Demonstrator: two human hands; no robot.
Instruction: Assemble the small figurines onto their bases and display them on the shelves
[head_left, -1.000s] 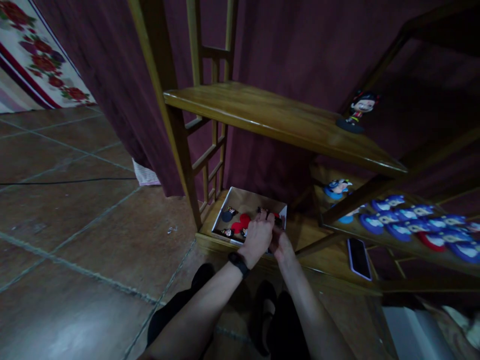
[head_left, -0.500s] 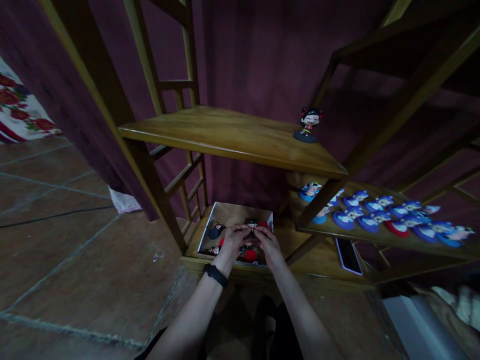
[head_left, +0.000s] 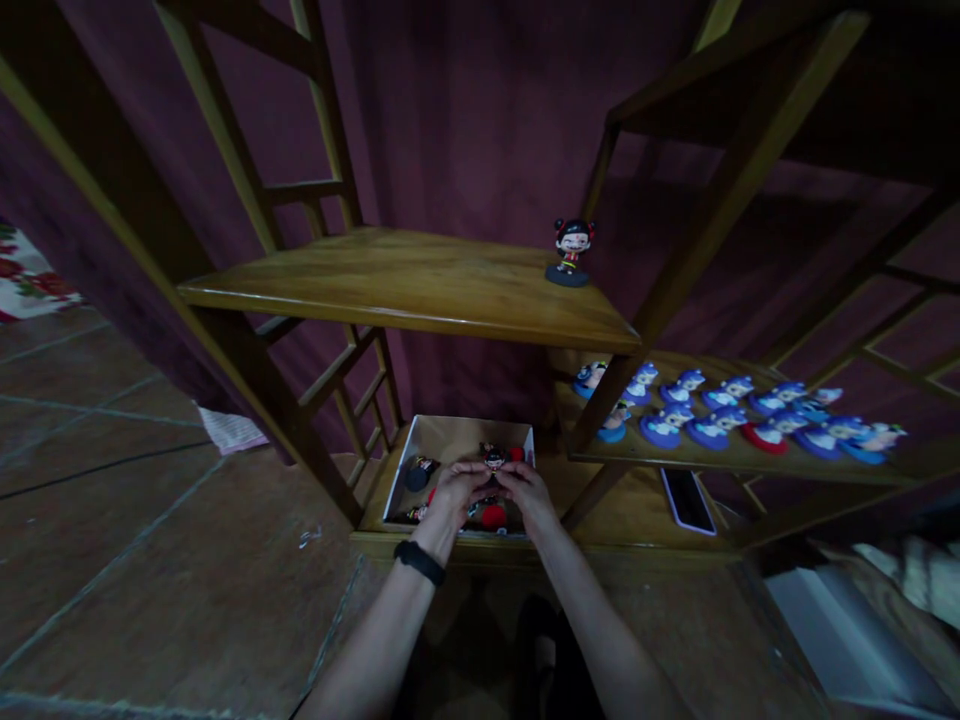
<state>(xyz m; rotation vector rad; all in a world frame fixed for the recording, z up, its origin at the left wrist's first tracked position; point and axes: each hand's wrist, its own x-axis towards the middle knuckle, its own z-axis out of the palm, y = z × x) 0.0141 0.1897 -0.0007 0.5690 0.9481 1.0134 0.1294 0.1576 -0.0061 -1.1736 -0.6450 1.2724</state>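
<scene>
Both my left hand (head_left: 459,490) and my right hand (head_left: 526,488) are closed at the fingertips around one small black-haired figurine (head_left: 494,460), held upright over an open cardboard box (head_left: 442,432). Inside the box lie several more figurines, among them one with a dark round base (head_left: 420,474) at the left and one with a red base (head_left: 493,517) below my hands. My fingers hide the lower part of the held figurine. A matching figurine (head_left: 571,250) with hair buns stands on the wooden shelf (head_left: 420,285) above.
On the lower right shelf stand several blue-based figurines (head_left: 664,420) and one with a red base (head_left: 769,437). A phone (head_left: 688,500) lies on the bottom board. Wooden posts (head_left: 675,220) divide the shelves; a grey box (head_left: 840,630) sits at the lower right.
The view has shifted, so the shelves appear further left. My hands stay together over the box with the figurine between the fingertips.
</scene>
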